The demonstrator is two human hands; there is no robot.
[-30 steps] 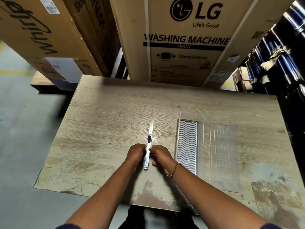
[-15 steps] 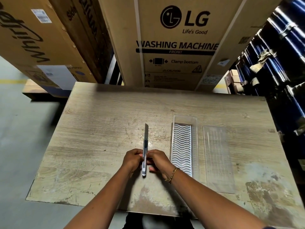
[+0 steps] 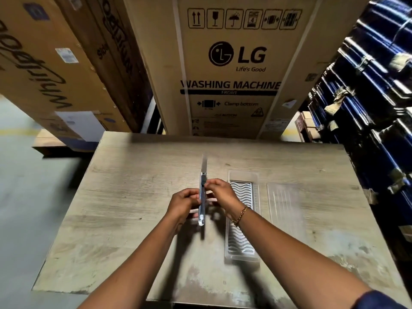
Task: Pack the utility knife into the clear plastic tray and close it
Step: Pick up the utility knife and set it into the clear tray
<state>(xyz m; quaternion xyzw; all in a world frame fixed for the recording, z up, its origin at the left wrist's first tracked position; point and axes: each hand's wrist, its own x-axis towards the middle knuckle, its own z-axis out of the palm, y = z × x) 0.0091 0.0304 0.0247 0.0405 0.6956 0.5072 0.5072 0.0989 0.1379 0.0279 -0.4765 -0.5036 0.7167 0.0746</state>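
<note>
A slim silver utility knife (image 3: 202, 210) is held on edge above the wooden table (image 3: 124, 197), its blade pointing away from me. My left hand (image 3: 182, 204) grips its lower body from the left. My right hand (image 3: 220, 192) pinches it from the right at the black slider. To the right lies the open clear plastic tray (image 3: 242, 221) with a wavy white insert. Its flat ribbed lid half (image 3: 284, 208) rests beside it on the table.
Large cardboard appliance boxes (image 3: 234, 70) stand right behind the table's far edge. Dark blue wrapped stacks (image 3: 374, 108) rise on the right. Grey concrete floor (image 3: 29, 197) lies to the left.
The knife has been lifted off the table and turned on edge between both hands. My view has tilted upward, so the table sits lower in the frame.
</note>
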